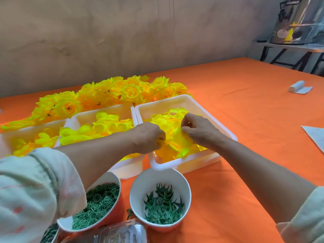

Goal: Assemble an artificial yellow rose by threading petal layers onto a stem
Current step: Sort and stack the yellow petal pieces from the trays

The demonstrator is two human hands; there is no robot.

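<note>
Both hands reach into the right white tray point(228, 132), which holds loose yellow petal layers point(177, 148). My left hand point(149, 135) has its fingers curled round a small yellow piece at the tray's near left. My right hand point(196, 128) pinches a yellow petal layer just above the pile. No stem shows; whatever my left hand holds is mostly hidden by its fingers.
Two more white trays point(112, 111) point(26, 132) of yellow petals stand to the left. Finished yellow roses point(108, 92) lie behind them. Near me stand cups of green rings point(98, 204) and green calyx stars point(161, 206), and a clear jar point(121, 232). A white roll point(298, 88) lies far right.
</note>
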